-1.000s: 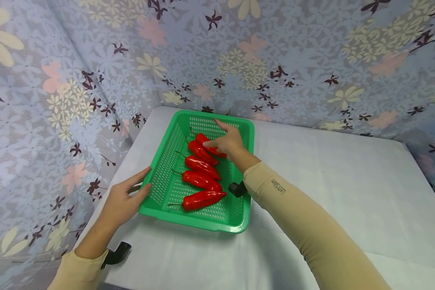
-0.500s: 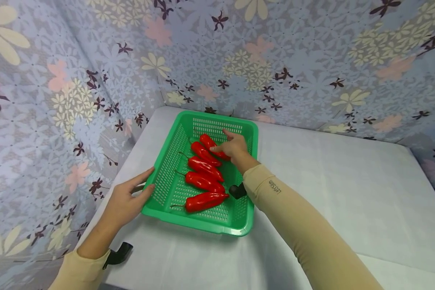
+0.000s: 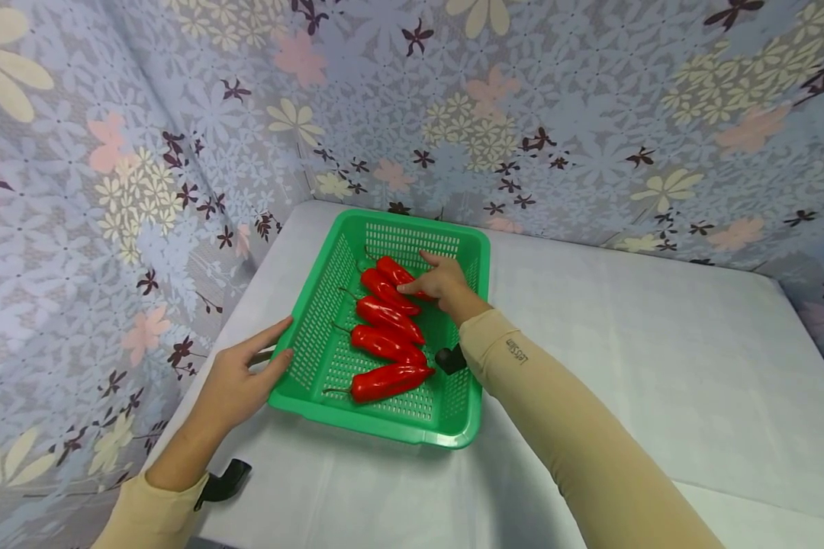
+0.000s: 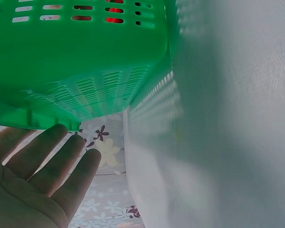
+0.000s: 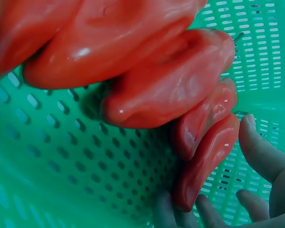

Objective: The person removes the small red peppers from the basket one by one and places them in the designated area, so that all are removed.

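Observation:
Several long red peppers (image 3: 381, 341) with thin stems lie side by side in a green perforated plastic basket (image 3: 378, 433). My right hand (image 3: 446, 280) is inside the basket over the farthest pepper (image 5: 206, 164), partly covering it in the head view. In the right wrist view its fingers are spread at that pepper's pointed end, with the thumb beside the stem end. My left hand (image 3: 236, 381) rests with extended fingers at the basket's left rim. The left wrist view shows these fingers (image 4: 76, 183) apart, fingertips right at the green rim, and the palm holding nothing.
The basket stands on a white-covered table (image 3: 625, 358), near its back left corner. Flower-patterned cloth (image 3: 556, 99) hangs behind and on the left. Black wrist-worn devices (image 3: 225, 480) stick out below both sleeves.
My right hand has moved slightly down and nearer, its raised finger lowering toward the farthest pepper. My left hand stays at the rim. The head view has shifted a little.

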Tool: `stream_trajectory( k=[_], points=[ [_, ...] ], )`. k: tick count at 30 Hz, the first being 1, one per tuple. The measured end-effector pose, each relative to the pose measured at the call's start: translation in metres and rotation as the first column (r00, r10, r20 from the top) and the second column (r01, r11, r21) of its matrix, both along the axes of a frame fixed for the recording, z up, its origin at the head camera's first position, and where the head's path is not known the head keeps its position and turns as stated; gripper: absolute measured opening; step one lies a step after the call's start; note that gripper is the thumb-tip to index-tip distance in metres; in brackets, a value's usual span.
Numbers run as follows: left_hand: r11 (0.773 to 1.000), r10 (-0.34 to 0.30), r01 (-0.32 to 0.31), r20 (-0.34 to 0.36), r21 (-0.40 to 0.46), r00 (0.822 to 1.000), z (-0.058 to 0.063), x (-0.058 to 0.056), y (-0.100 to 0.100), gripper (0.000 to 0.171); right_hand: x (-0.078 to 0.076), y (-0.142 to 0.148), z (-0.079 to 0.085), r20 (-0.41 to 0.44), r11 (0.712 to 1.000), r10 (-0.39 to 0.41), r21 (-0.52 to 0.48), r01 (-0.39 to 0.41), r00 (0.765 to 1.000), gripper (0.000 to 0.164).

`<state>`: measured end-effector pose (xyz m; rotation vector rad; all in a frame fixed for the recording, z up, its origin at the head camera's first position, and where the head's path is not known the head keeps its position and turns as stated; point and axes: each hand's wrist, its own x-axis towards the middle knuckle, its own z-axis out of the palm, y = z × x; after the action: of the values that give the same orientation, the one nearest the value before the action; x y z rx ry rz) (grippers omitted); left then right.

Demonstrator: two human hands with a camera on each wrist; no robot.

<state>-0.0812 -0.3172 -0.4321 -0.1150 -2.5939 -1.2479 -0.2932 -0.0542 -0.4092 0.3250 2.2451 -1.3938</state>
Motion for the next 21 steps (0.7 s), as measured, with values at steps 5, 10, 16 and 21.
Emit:
stream_trajectory(
  k=[5,10,16,21],
  points=[
    [1.0,0.002,-0.002,0.0,0.008,1.0,-0.0007,0.0001,-0.0002,0.046,-0.0005,0.0,-0.0017,-0.029,1.0,-0.007,-0.025,0.006,1.0,0.087],
    [1.0,0.003,-0.003,0.002,0.008,1.0,-0.0014,-0.0005,-0.0004,0.046,0.0004,0.0008,-0.0012,-0.044,0.999,-0.014,-0.042,0.012,0.999,0.087],
    [1.0,0.001,-0.001,0.006,0.007,1.0,-0.0013,-0.0009,-0.0007,0.046,0.0013,0.0006,-0.0003,-0.045,0.999,-0.002,-0.045,0.0,0.999,0.089],
    [1.0,-0.002,0.002,0.005,0.005,1.0,-0.0015,-0.001,-0.0003,0.046,0.0019,0.0006,-0.001,-0.032,0.999,0.003,-0.037,-0.004,0.999,0.083]
  ],
)
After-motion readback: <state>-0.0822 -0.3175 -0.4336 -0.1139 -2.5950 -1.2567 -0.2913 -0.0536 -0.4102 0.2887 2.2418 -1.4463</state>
